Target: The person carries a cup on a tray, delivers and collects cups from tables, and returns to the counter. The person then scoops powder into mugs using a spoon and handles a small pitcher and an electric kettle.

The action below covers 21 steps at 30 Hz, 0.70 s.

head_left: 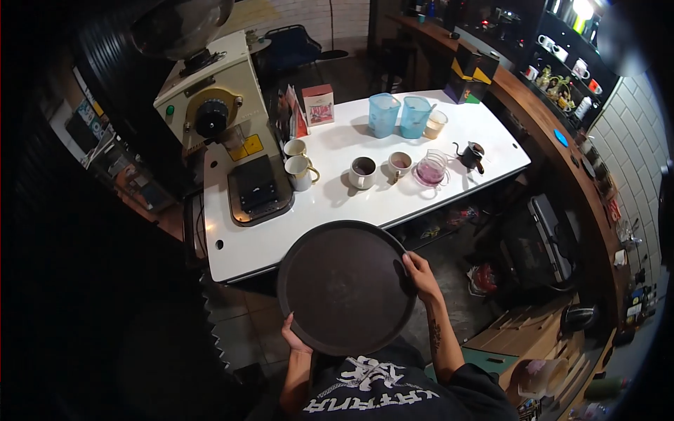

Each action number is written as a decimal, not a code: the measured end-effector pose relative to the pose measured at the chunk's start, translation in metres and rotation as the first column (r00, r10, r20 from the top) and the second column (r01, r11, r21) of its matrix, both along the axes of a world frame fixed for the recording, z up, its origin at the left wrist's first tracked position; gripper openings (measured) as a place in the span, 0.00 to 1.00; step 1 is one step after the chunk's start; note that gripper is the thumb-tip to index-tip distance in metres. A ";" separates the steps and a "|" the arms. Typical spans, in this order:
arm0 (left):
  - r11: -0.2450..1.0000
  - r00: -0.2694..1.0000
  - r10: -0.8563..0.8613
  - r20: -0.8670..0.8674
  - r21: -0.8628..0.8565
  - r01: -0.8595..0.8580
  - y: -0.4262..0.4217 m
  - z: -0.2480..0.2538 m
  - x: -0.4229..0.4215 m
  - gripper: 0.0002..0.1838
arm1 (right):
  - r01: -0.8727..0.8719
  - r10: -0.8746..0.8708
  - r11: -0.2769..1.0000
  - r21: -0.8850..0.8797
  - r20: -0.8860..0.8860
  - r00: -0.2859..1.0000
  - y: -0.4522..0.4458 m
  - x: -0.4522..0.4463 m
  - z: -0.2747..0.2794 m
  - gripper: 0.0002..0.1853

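Observation:
A round, dark serving tray [344, 288] is held between my two hands in front of my body, its bare upper face turned toward me. My left hand [296, 335] grips the rim at the lower left, fingers partly hidden beneath it. At the upper right of the rim my right hand [421, 275] is closed, thumb on top. Beyond the tray, on the white table [337, 210], stand a mug with dark liquid [363, 172], a smaller cup [400, 166] and a glass server [430, 170] with some purplish liquid.
A large grinder [210, 105] stands at the table's left, beside two stacked-looking mugs [300, 172]. Two blue pitchers [383, 116], a red and white box [319, 105], a small black kettle [472, 156] and a black box [472, 73] are farther back. A wooden counter [562, 154] curves along the right.

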State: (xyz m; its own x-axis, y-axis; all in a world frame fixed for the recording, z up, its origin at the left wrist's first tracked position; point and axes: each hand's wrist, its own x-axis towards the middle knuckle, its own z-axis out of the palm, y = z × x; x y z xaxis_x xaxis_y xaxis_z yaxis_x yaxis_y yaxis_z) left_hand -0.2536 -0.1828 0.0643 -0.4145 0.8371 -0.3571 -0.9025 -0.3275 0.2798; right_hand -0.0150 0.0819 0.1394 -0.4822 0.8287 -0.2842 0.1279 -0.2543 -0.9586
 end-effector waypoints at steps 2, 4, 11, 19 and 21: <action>0.998 0.998 0.066 0.022 -0.024 -0.065 -0.001 0.006 0.005 0.30 | 0.073 -0.056 0.992 0.100 -0.163 0.985 0.019 -0.017 0.000 0.17; 0.984 0.985 0.174 0.006 -0.050 -0.174 0.001 0.024 0.012 0.30 | 0.062 -0.048 0.996 0.058 -0.224 0.974 0.063 -0.021 -0.027 0.20; 0.958 0.957 0.288 -0.020 -0.003 -0.288 0.022 0.041 0.040 0.31 | 0.117 -0.121 0.993 -0.030 -0.206 0.971 0.193 -0.080 -0.027 0.32; 0.943 0.942 0.334 -0.033 0.007 -0.334 0.043 0.036 0.079 0.29 | 0.080 -0.144 0.970 -0.228 -0.283 0.948 0.248 -0.102 -0.053 0.21; 0.941 0.940 0.337 -0.041 -0.015 -0.338 0.050 0.038 0.088 0.29 | 0.131 -0.191 0.968 -0.216 -0.287 0.939 0.249 -0.101 -0.054 0.20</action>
